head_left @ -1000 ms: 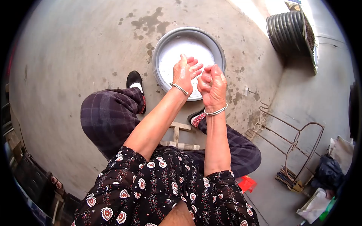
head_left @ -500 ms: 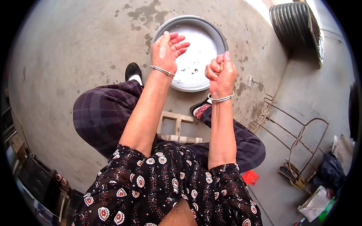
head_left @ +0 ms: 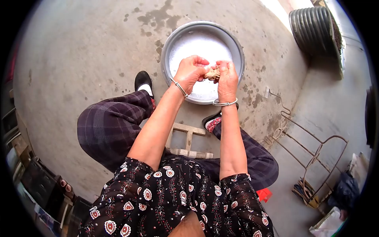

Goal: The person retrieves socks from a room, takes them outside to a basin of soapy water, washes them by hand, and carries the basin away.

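on the floor (head_left: 79,47), a grey basin (head_left: 236,50) under two-handed work
over its whitish contents (head_left: 197,45), left hand (head_left: 190,72) and right hand (head_left: 227,81) each have a fingertip grip on a crumpled tan piece (head_left: 213,74) between them; slick skin could let it drop into the basin, uneven pulling might tear it.

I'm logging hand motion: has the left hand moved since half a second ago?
Yes: the left hand has moved rightward, judged against the basin.
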Demonstrator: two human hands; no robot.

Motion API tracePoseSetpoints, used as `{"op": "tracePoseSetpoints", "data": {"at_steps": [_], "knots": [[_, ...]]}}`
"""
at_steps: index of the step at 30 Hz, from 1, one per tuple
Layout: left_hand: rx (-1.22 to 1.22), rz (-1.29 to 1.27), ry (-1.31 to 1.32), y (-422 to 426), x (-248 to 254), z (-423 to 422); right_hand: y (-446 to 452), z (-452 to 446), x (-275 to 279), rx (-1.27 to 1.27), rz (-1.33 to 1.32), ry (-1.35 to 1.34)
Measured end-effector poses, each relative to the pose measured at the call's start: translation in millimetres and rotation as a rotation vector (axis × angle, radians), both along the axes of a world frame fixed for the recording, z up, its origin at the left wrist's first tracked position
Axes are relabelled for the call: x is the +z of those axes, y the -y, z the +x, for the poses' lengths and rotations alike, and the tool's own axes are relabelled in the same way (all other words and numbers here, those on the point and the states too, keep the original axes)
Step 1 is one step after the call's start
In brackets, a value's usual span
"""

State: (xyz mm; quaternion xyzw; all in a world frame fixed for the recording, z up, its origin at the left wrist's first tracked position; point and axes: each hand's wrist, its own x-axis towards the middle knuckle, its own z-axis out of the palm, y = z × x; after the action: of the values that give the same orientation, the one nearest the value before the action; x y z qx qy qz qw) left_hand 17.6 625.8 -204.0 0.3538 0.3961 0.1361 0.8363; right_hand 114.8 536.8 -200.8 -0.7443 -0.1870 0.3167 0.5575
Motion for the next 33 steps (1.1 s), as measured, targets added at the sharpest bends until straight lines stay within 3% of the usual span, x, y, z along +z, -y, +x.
{"op": "tracePoseSetpoints", "data": {"at_steps": [3, 6, 10, 12, 14, 15, 18, 19, 22, 24, 25, 28, 31, 33], "knots": [[0.125, 0.07, -0.115, -1.7, -8.7, -0.2, 5.1, 10.8, -25.7, 0.108, -0.252, 0.078], [0.305, 0.109, -0.201, -7.8, -32.9, -7.3, 4.6, 18.2, -33.1, 0.003, -0.054, -0.296], [0.501, 0.117, -0.279, -12.3, -56.2, -13.3, -9.0, 28.2, -71.0, -0.066, 0.138, -0.369], [0.486, 0.129, -0.348, -11.9, -57.6, -14.7, -9.7, 34.3, -112.9, 0.125, -0.176, -0.189], [0.438, 0.097, -0.348, -9.7, -59.4, -17.5, -1.3, 43.2, -160.9, 0.33, -0.564, 0.303], [0.433, 0.071, -0.35, -9.7, -57.1, -17.3, 1.1, 45.4, -173.9, 0.283, -0.549, 0.481], [0.403, 0.002, -0.329, -7.3, -54.9, -16.7, -16.1, 50.9, -163.9, 0.182, -0.516, 0.289], [0.387, -0.013, -0.317, -5.6, -53.8, -15.6, -23.0, 47.8, -167.2, 0.194, -0.489, 0.339], [0.338, -0.025, -0.287, -2.1, -53.4, -13.6, -41.4, 14.6, -186.2, 0.393, -0.5, 0.651], [0.313, -0.037, -0.275, -0.1, -55.4, -13.7, -47.7, -4.0, -199.6, 0.728, -0.733, 0.453], [0.319, -0.048, -0.26, -1.5, -54.3, -13.8, -42.6, -9.9, -224.5, 0.728, -0.649, 0.254], [0.358, -0.054, -0.239, -4.4, -54.1, -15.7, -41.1, -8.4, -226.3, 0.561, -0.409, 0.222], [0.33, -0.064, -0.286, -5.4, -50.3, -16.8, -60.9, 39.4, -165.4, 0.409, -0.473, 0.545], [0.32, -0.066, -0.301, -6.2, -50.9, -16.1, -70.8, 71.7, -164.0, 0.339, -0.567, 0.683]]}}
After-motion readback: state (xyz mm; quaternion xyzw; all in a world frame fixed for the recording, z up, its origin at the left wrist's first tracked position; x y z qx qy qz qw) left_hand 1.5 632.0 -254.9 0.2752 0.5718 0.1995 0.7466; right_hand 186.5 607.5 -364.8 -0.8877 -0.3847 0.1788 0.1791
